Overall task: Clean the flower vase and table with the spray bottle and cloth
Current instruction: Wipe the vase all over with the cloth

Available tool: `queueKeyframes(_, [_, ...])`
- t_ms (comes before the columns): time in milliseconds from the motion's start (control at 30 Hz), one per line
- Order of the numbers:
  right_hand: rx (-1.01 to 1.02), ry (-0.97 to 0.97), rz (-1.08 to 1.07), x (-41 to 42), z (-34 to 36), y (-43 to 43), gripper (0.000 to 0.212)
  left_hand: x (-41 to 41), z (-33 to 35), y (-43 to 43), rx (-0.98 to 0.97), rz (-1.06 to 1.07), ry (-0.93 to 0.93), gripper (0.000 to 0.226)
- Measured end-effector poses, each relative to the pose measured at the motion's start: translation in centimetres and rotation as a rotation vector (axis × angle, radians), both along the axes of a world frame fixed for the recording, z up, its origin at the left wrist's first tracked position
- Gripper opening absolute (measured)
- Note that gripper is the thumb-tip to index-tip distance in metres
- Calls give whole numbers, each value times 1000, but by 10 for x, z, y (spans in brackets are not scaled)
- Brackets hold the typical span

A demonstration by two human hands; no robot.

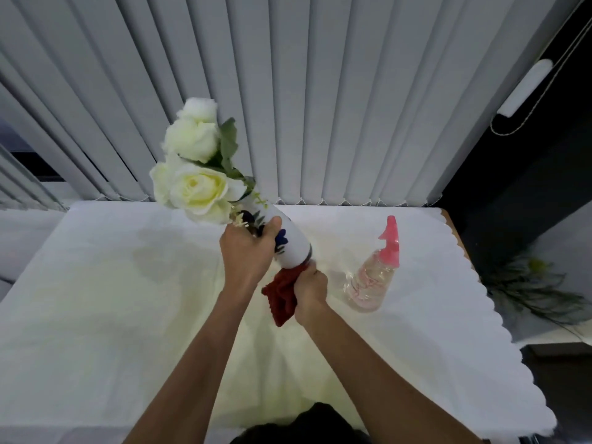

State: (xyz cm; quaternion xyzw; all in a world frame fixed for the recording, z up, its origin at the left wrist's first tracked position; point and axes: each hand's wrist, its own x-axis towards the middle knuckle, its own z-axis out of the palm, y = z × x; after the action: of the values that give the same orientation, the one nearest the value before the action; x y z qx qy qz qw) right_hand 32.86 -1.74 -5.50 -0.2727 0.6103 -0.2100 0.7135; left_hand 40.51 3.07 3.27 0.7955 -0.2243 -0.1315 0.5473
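White tablecloth (96, 315) with a scalloped edge covers the whole table, and grey vertical blinds (320, 91) hang right behind it.

So the flower vase (293, 248) is up off the table, tilted way over so the mouth points up and to the left and the base points down toward the person. It's a white vase with dark blue leaf prints, and a bunch of cream-white roses (195, 174) sticks out of the top end.

Left hand (248, 251) is wrapped around the upper part of the vase, fingers curled around the far side and thumb lying along the near side, a proper firm grip. Right hand (310, 290) is closed in a fist around a red cloth (280, 298), pressing the bunched cloth up against the base of the vase. Rest of the cloth just dangles below the fist.

Spray bottle (373, 278) stands upright on the table just to the right of the right hand, not touching it: clear body, pink trigger top.

Further right, past the table edge, some greenery (528, 283) lies on a lower surface, too blurry to make out.
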Motion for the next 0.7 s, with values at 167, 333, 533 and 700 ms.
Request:
queueKeyframes(167, [32, 17, 9, -8, -20, -3, 36, 16, -7, -13, 5, -17, 98, 37])
queueKeyframes(333, [59, 23, -46, -24, -47, -29, 39, 34, -26, -28, 120, -64, 75, 24])
queueKeyframes(533, [61, 18, 66, -33, -28, -48, 40, 70, -58, -60, 203, -125, 98, 32])
queueKeyframes(700, [74, 21, 161, -34, -28, -57, 42, 81, -78, -89, 252, -157, 84, 35])
